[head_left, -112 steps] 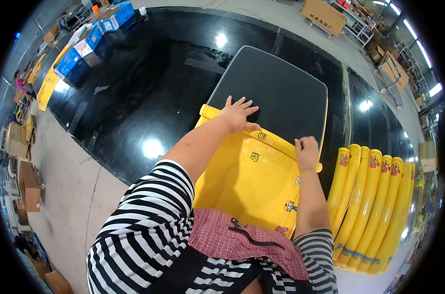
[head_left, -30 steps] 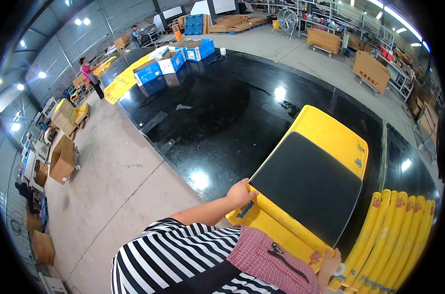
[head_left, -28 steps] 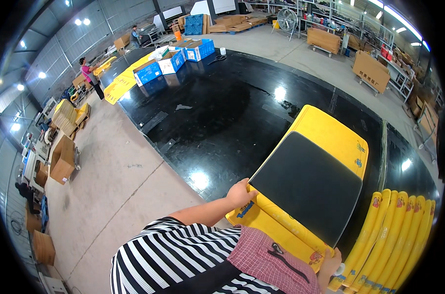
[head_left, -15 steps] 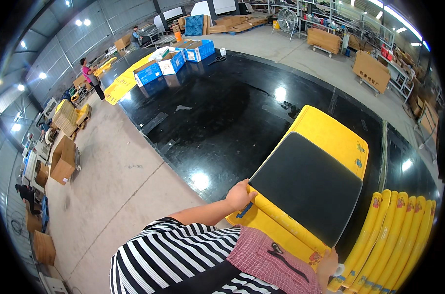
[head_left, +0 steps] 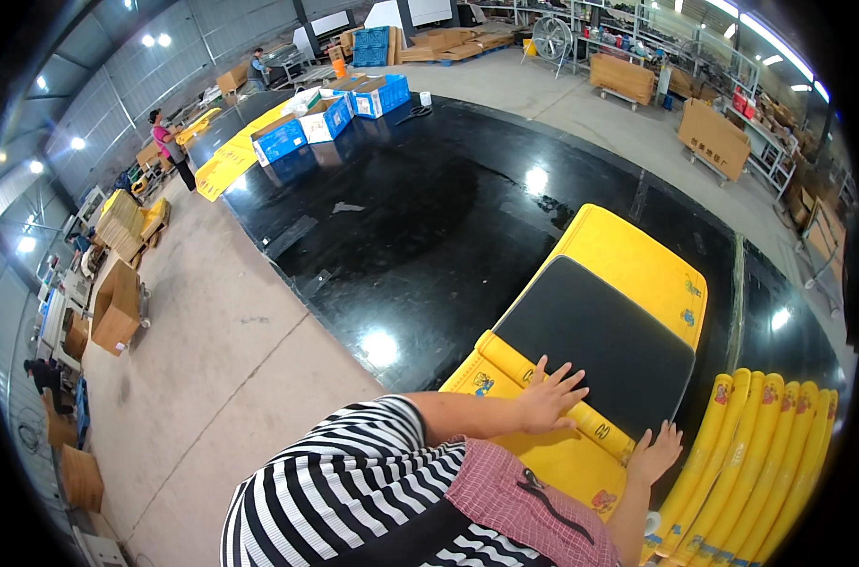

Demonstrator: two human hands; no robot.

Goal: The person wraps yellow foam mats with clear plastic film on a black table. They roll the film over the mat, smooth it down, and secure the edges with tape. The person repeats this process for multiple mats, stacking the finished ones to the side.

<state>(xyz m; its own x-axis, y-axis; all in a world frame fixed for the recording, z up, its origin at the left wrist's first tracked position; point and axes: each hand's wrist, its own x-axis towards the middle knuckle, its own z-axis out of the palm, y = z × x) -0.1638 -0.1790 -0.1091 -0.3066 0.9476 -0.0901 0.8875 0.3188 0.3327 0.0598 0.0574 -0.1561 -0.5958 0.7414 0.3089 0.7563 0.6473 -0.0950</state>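
Note:
A partly rolled yellow mat lies before me, its dark underside spread flat beyond the yellow roll. Beneath it, a yellow mat with small printed figures shows at the far and near ends. My left hand rests across the middle of the roll, open, its spread fingertips reaching onto the dark sheet. At the roll's right end is my right hand, open with fingers apart, by the dark sheet's edge. Neither hand grips anything.
Several finished yellow rolls lie side by side at the right of the black table. A small white roll is beside my right forearm. Blue boxes and scissors sit at the far end; a person stands there.
The roll has turned and moved away from me, covering more of the dark sheet. My left hand let go of the left corner and spread over the roll; my right hand moved up and opened.

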